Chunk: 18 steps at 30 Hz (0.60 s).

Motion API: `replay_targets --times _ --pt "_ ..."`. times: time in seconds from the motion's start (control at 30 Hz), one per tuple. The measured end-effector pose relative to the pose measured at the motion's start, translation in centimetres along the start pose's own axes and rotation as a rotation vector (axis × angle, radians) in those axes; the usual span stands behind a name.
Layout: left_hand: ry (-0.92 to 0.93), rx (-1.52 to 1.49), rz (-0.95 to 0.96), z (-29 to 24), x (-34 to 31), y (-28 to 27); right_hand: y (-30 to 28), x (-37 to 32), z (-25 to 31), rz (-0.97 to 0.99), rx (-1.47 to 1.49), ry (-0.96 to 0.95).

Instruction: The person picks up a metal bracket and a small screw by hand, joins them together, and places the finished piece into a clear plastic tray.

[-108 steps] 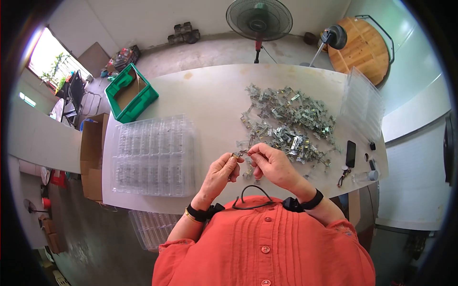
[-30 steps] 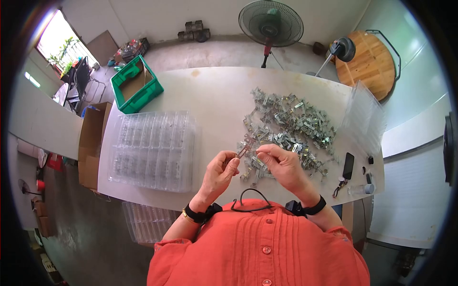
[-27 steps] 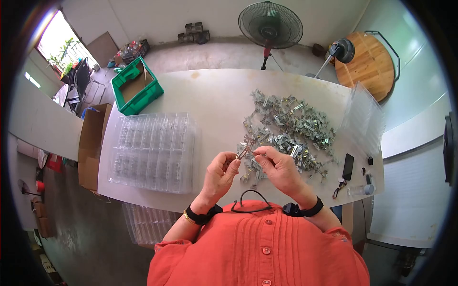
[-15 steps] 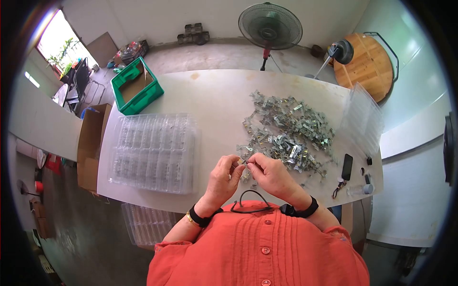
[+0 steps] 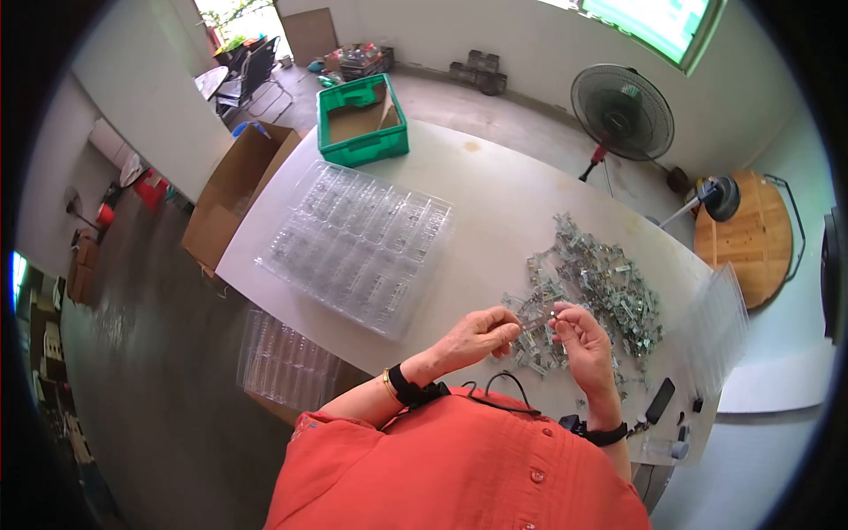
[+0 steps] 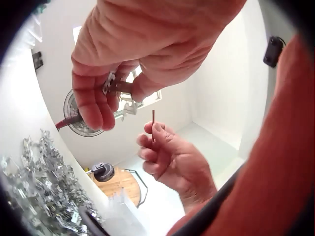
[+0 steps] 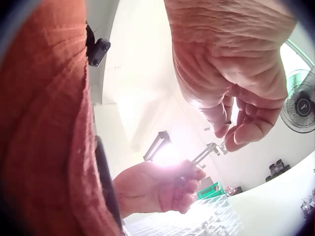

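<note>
My left hand (image 5: 477, 337) grips a small metal bracket (image 6: 129, 106) between thumb and fingers. In the right wrist view the bracket's pale slotted end sticks out past the fingertips. A short way to the right, my right hand (image 5: 586, 349) pinches a thin reddish pin (image 6: 153, 117), which points upward in the left wrist view. A narrow gap shows between the hands in the head view. Both are raised over the near edge of a heap of grey metal brackets (image 5: 618, 287) on the white table (image 5: 481, 208).
Stacked clear plastic trays (image 5: 358, 247) lie left of the hands, with a green crate (image 5: 367, 146) behind them. More clear trays (image 5: 711, 331) stand right of the heap. A phone (image 5: 660, 401) and a small bottle (image 5: 664, 447) lie near the right edge. A cardboard box (image 5: 234, 199) stands beside the table.
The head view has swung left and tilted. My hands, fingertips together half a second ago, are now apart, the left on the bracket and the right on the pin.
</note>
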State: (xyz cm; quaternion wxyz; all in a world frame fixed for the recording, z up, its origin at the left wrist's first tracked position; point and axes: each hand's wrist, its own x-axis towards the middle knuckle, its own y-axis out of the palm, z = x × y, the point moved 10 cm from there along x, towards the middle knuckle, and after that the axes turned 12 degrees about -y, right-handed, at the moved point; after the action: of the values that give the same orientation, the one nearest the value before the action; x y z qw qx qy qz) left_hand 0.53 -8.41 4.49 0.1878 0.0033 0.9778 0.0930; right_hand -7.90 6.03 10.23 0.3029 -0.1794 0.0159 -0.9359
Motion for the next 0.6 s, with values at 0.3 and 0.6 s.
replay_targets --times 0.3,0.6 --pt "0.191 0.223 -0.162 -1.5 -1.3 -0.7 2.7 -0.3 -1.5 0.057 0.251 0.257" --pt "0.523 0.747 -0.356 -4.1 -3.9 -1.1 5.3 -0.2 -2.5 0.052 0.341 0.353"
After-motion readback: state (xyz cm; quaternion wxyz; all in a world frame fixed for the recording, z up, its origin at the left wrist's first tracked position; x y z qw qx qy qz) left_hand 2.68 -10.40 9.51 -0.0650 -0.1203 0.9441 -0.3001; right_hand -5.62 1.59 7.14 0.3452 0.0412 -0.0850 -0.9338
